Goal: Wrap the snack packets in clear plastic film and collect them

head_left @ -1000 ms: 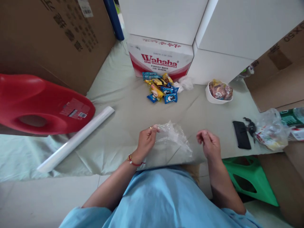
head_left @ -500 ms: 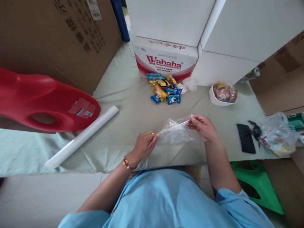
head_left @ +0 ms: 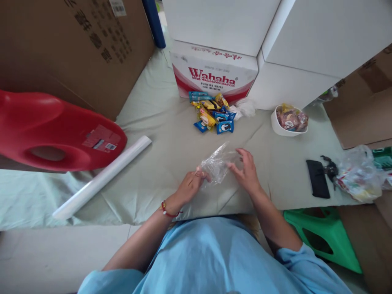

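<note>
A crumpled sheet of clear plastic film (head_left: 217, 164) hangs between my two hands, above the cloth-covered table. My left hand (head_left: 193, 183) is closed on its left edge, with the fingers pinched together. At the film's right side is my right hand (head_left: 245, 169), its thumb and fingers spread apart; whether a fingertip touches the film I cannot tell. Beyond the film lies a pile of small wrapped snacks (head_left: 212, 114) in blue and yellow packets. To the left rests a long roll of plastic film (head_left: 104, 176).
A Wahaha carton (head_left: 214, 75) stands behind the snacks, beside crumpled clear plastic (head_left: 246, 107). On the right are a white bowl of packets (head_left: 289, 126), a black phone (head_left: 317, 179), keys (head_left: 330, 169) and a filled plastic bag (head_left: 355, 175). A red jug (head_left: 67, 130) lies left. Below is a green stool (head_left: 333, 241).
My right hand has loosened from the film, spread its fingers and moved left. The film, stretched taut before, is now bunched nearer my left hand, which still grips it.
</note>
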Available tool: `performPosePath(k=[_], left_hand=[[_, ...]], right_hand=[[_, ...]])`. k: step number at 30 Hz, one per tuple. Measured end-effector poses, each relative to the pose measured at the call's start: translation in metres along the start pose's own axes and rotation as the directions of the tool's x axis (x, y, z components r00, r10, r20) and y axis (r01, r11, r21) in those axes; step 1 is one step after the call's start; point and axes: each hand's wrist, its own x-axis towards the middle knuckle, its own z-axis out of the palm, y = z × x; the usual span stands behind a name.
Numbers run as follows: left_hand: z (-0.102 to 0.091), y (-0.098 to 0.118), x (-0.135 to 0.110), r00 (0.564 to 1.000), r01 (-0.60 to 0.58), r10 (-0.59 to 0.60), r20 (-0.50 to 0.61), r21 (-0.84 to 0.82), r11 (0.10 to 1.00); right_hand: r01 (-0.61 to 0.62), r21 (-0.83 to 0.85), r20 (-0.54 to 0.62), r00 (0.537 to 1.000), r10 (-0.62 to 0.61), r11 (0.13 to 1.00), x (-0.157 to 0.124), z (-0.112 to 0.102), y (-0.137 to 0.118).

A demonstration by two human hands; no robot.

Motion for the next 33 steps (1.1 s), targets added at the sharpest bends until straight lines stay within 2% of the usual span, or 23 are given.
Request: performPosePath(k=[2, 4, 6, 7, 11, 14, 17, 21, 23, 25, 26, 28, 31, 33], left_hand=[[0.000, 0.001, -0.001, 1.000, 0.000, 0.001, 0.021, -0.043, 0.999], [-0.001, 0.000, -0.003, 0.999, 0.004, 0.000, 0.051, -0.073, 0.997], [-0.004, -0.002, -0.004, 0.998, 0.025, -0.020, 0.055, -0.095, 0.995], [-0.005, -0.004, -0.004, 0.998, 0.045, -0.040, 0.044, -0.110, 0.993], [-0.007, -0.016, -0.002, 0.983, 0.144, -0.169, -0.075, -0.259, 0.955], [-0.004, -0.023, 0.000, 0.949, 0.243, -0.301, -0.092, -0.392, 0.887], [-0.009, -0.024, -0.003, 0.925, 0.309, -0.370, -0.093, -0.386, 0.869], [-0.040, -0.022, -0.006, 0.951, 0.137, -0.223, -0.214, -0.355, 0.925], [-0.059, -0.021, -0.002, 0.930, 0.078, -0.191, -0.314, -0.339, 0.937], [-0.070, -0.018, 0.008, 0.904, 0.105, -0.210, -0.373, -0.282, 0.954], [-0.071, -0.015, 0.014, 0.906, 0.131, -0.213, -0.365, -0.237, 0.963], [-0.061, -0.009, 0.027, 0.942, 0.168, -0.197, -0.272, -0.127, 0.978], [-0.029, -0.001, 0.044, 0.981, 0.178, -0.176, -0.086, 0.025, 0.984], [-0.009, 0.001, 0.049, 0.983, 0.180, -0.180, 0.044, 0.018, 0.984]], right_hand=[[-0.144, 0.072, -0.039, 0.988, 0.147, 0.987, 0.008, 0.007, 0.015], [-0.230, 0.166, 0.066, 0.973, 0.222, 0.959, 0.017, 0.008, 0.025], [-0.287, 0.267, 0.203, 0.950, 0.237, 0.920, 0.021, 0.006, 0.029], [-0.312, 0.320, 0.232, 0.941, 0.245, 0.894, 0.021, 0.005, 0.028], [-0.380, 0.532, 0.189, 0.924, 0.332, 0.757, 0.016, -0.003, 0.023], [-0.423, 0.602, 0.217, 0.903, 0.371, 0.677, 0.008, -0.007, 0.021], [-0.410, 0.610, 0.196, 0.907, 0.372, 0.678, 0.002, -0.011, 0.021], [-0.402, 0.581, 0.251, 0.916, 0.314, 0.708, 0.000, -0.021, 0.024], [-0.410, 0.558, 0.311, 0.909, 0.276, 0.721, 0.000, -0.028, 0.025], [-0.409, 0.536, 0.367, 0.901, 0.232, 0.738, 0.001, -0.034, 0.025], [-0.404, 0.529, 0.393, 0.896, 0.206, 0.747, 0.002, -0.036, 0.024], [-0.386, 0.524, 0.434, 0.888, 0.153, 0.759, 0.003, -0.039, 0.022], [-0.371, 0.532, 0.452, 0.884, 0.115, 0.761, 0.005, -0.038, 0.017], [-0.393, 0.541, 0.429, 0.890, 0.158, 0.744, 0.005, -0.037, 0.016]])
